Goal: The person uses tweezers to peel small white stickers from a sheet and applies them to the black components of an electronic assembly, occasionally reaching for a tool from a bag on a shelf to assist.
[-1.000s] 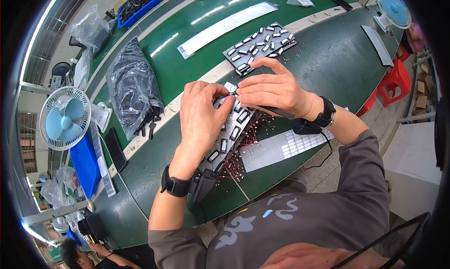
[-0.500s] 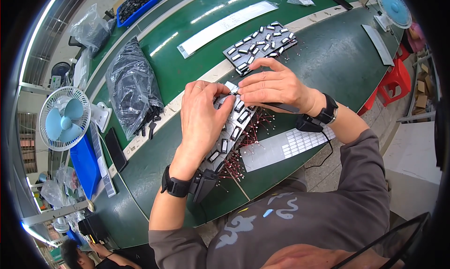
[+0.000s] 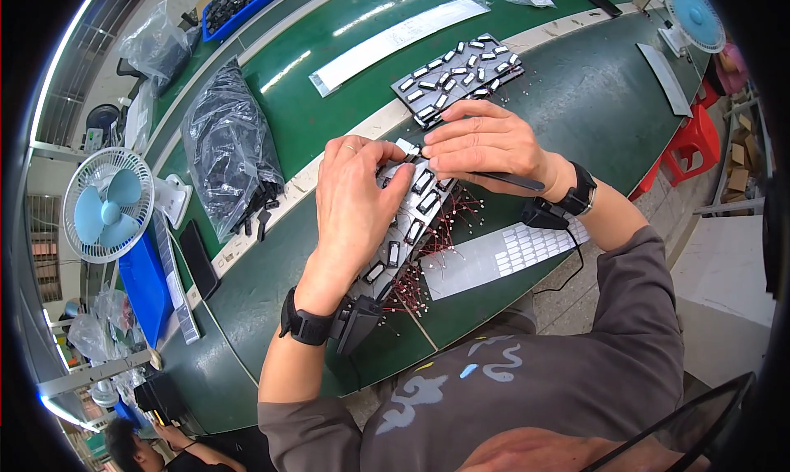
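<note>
My left hand [image 3: 355, 194] has its thumb and forefinger closed together over a pale board [image 3: 403, 223]; what they pinch is hidden. Small black rectangular parts with white tops [image 3: 427, 201] sit in rows on this board, with thin red wires [image 3: 409, 293] fanning out along its near right side. My right hand [image 3: 487, 145] meets the left at the board's far end, fingertips together. Dark tweezers [image 3: 512, 180] lie across its palm, pointing back toward the wrist. Both wrists wear black straps.
Beyond my hands is a second board [image 3: 457, 93] of similar parts. A sheet of white stickers [image 3: 463, 268] lies to the near right. Left of the work stand a bag of black parts [image 3: 230, 143], a dark phone-like slab [image 3: 200, 258] and a fan [image 3: 111, 209]. A person [image 3: 136, 451] sits at lower left.
Both hands stay together at the far end of the board, with only slight finger shifts. The tweezers' outer end has moved a little to the right. The view has shifted slightly.
</note>
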